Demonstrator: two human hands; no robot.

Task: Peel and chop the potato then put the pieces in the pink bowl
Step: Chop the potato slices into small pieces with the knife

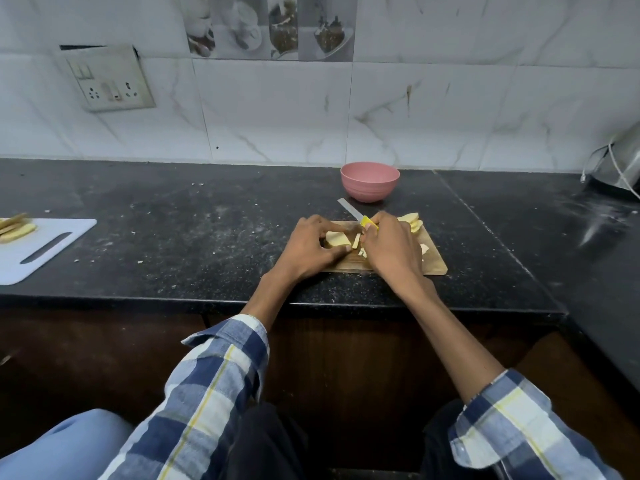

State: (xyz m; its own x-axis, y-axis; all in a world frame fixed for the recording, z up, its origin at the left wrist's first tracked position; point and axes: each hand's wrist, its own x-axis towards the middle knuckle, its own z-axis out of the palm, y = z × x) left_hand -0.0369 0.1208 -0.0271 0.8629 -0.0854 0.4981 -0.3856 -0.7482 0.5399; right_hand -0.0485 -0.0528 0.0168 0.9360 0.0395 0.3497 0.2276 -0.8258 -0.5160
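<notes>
A wooden cutting board (434,263) lies on the black counter. On it, my left hand (311,249) holds a stack of peeled potato slices (337,239) between fingers and thumb. My right hand (389,245) grips a yellow-handled knife (351,211), its blade pointing up and away to the left. Cut sticks (356,241) lie between the hands. More potato slices (414,221) sit at the board's far right corner. The pink bowl (370,181) stands just behind the board, and no pieces show inside it from here.
A white plastic cutting board (52,244) with pale strips (15,226) lies at the far left. A steel vessel (620,164) stands at the right by the wall. A wall socket (107,79) is mounted on the tiles. The counter edge runs just below my wrists.
</notes>
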